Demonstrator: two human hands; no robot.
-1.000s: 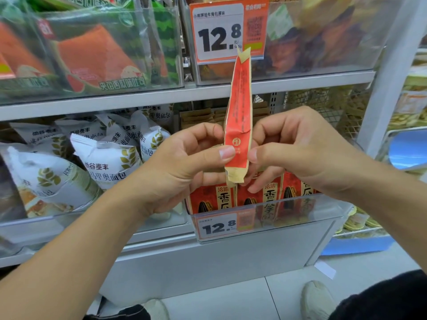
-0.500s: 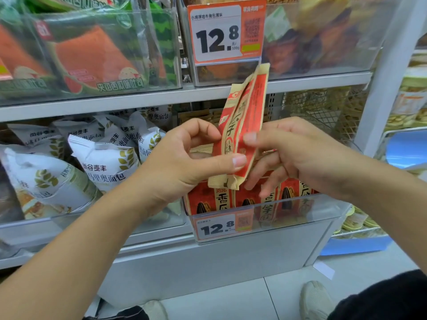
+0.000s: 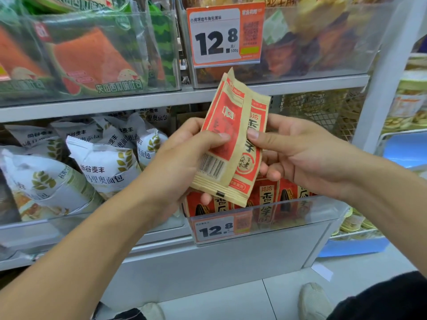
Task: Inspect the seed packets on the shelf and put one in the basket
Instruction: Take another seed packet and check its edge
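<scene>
I hold two tan-and-red seed packets in front of the shelf. My left hand pinches the nearer packet, whose back with a barcode faces me. My right hand pinches the second packet, which sits partly behind the first and shows printed characters on its front. Both tilt slightly to the right. Below them, more red seed packets stand upright in a clear shelf bin with a 12.8 price label. No basket is in view.
White bread bags fill the bin to the left. Watermelon-print packs and a 12.8 price tag sit on the shelf above. A white upright post stands at the right. My shoe shows on the tiled floor.
The edge-on red packet has turned flat toward me and spread into two overlapping packets, one in each hand. Both hands have dropped a little and moved apart.
</scene>
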